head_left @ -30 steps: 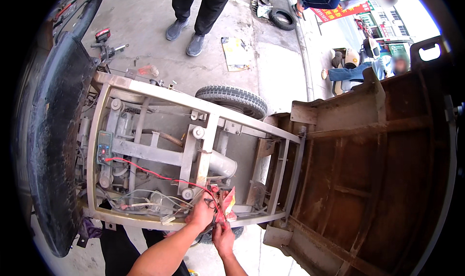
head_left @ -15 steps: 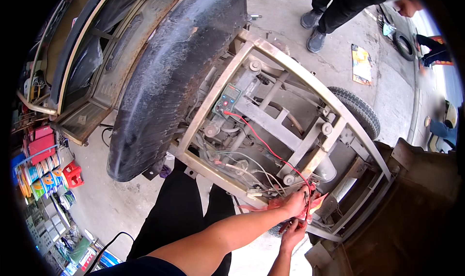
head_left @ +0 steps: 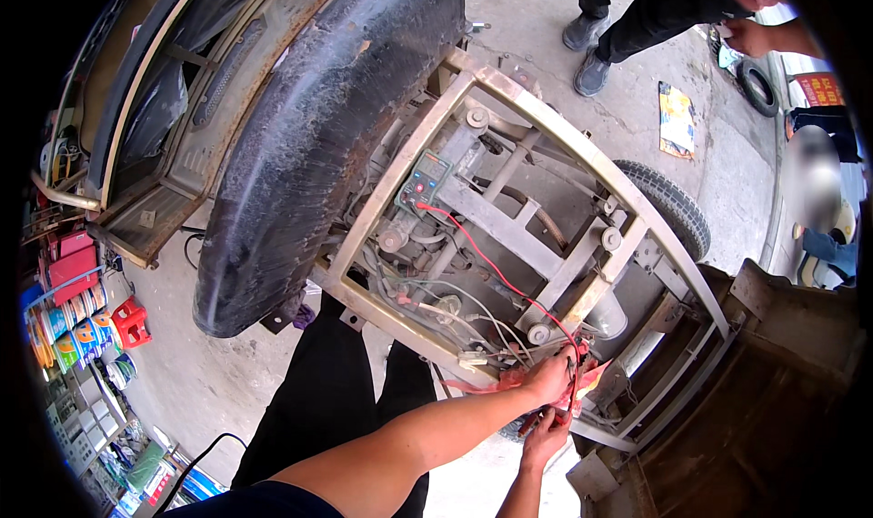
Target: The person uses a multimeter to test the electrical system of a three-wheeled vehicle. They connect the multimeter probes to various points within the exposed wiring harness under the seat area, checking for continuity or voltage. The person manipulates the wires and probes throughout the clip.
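My left hand [head_left: 548,380] is closed at the lower right of the tan metal vehicle frame [head_left: 555,122], gripping wires beside a red plastic wrapper [head_left: 587,383]; exactly which ones is hidden by my fingers. Just below it my right hand [head_left: 546,436] is closed on the red lead [head_left: 574,383], with another red piece at its fingers that I cannot make out. The lead runs across the frame from a green-cased multimeter [head_left: 426,180] resting inside it. Pale loose wires [head_left: 491,331] lie along the frame's near rail.
A dark seat-shaped panel [head_left: 300,154] stands left of the frame, a rusty panel [head_left: 718,409] at right, a tire [head_left: 664,204] behind. Another person [head_left: 618,36] stands at top right; others are at far right. A cardboard sheet [head_left: 677,118] lies outside. Shelved goods [head_left: 82,327] are at left.
The view has swung left since a second ago, bringing shelves into sight. The standing person's hand has come into view at top right. My hands stay at the same spot on the frame.
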Demonstrator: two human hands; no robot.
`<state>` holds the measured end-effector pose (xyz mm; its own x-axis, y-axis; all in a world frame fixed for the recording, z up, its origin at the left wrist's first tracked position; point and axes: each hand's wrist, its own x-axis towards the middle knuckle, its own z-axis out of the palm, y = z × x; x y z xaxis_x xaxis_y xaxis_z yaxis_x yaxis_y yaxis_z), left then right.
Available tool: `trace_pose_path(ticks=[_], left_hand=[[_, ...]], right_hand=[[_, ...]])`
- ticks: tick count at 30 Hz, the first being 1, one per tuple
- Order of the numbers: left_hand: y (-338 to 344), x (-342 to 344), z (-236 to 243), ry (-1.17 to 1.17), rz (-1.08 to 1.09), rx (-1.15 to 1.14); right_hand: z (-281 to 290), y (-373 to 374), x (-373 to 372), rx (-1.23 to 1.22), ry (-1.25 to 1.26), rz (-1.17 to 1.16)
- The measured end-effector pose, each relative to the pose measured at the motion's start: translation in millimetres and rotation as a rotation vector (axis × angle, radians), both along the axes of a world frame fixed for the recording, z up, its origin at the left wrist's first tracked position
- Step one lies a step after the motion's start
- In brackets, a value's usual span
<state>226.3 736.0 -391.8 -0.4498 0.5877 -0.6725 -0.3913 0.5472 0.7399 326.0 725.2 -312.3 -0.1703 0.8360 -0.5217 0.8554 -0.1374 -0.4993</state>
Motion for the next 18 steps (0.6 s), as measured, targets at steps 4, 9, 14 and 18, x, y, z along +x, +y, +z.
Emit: trace_pose_path(ticks=[4,9,14,18], left_hand=[[-1.5,-0.4,1.5,0.002,0.010,0.019],[-2.0,-0.8,0.0,-0.011,0.014,0.007],[-1.5,-0.1,1.5,0.007,0.017,0.018],[-1.2,0.8,-0.1,0.011,0.014,0.016]], right_hand=[[-15.7,2.6,20.9,0.029,-0.025,0.055],[2.4,-0.6,-2.5,0.009,-0.031,0.032],[1.4,1.2,1.7,0.036,-0.062,0.070],[-1.0,1.1,4.3,0.066,-0.072,0.101]])
